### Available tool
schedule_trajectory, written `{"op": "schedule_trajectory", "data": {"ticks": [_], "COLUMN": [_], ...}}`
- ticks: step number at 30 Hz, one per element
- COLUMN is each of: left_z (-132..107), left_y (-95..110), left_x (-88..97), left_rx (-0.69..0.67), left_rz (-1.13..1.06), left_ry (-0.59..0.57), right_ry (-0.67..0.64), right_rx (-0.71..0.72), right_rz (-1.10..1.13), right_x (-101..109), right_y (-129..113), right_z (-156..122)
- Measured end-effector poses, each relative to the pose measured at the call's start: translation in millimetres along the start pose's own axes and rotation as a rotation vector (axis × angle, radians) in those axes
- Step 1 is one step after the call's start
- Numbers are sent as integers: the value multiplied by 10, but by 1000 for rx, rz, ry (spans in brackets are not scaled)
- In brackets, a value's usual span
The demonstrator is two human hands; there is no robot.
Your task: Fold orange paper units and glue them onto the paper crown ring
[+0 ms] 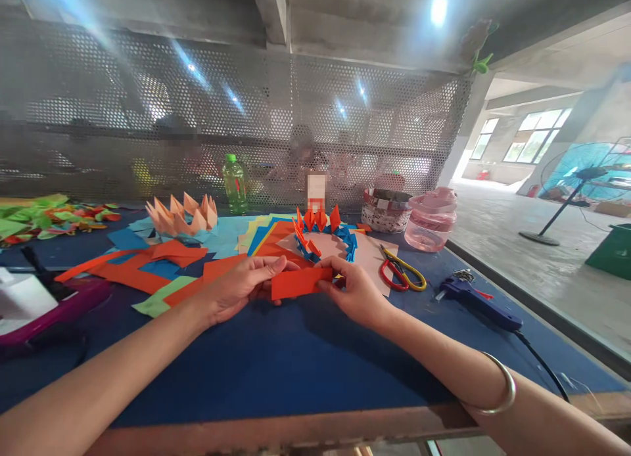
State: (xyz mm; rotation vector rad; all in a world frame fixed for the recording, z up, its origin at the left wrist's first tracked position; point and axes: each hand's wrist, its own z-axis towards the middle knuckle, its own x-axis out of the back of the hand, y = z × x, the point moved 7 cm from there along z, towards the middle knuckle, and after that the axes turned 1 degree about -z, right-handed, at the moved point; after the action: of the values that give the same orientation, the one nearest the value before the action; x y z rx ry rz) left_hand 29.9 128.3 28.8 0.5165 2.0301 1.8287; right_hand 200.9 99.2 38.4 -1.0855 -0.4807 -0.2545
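Both hands' fingers [340, 267] pinch orange paper [299, 284] well inside the table's near edge [276, 435].

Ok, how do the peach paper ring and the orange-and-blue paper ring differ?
The peach paper ring is one colour; the orange-and-blue paper ring has two. The peach ring is spiked all round; the other's orange spikes leave its right side blue. Both are folded paper.

There are two paper rings [182, 221] [351, 246], one glue gun [488, 306], one green bottle [235, 190].
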Motion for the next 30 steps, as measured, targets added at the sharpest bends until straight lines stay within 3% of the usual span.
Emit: {"op": "schedule_trajectory", "data": {"ticks": [8, 22, 25, 30], "left_z": [-46, -86, -86, -67], "left_y": [41, -17, -14, 21], "left_x": [-45, -228, -252, -219], "left_rx": [61, 37, 37, -15], "left_rz": [-13, 197, 237, 217], "left_ry": [22, -203, -222, -155], "right_ry": [34, 44, 46, 123], "right_rx": [58, 115, 184, 414], "right_rz": [17, 1, -54, -239], "right_x": [28, 35, 39, 74], "right_y": [-25, -82, -163, -471], "right_z": [-2, -22, -51, -170]}}
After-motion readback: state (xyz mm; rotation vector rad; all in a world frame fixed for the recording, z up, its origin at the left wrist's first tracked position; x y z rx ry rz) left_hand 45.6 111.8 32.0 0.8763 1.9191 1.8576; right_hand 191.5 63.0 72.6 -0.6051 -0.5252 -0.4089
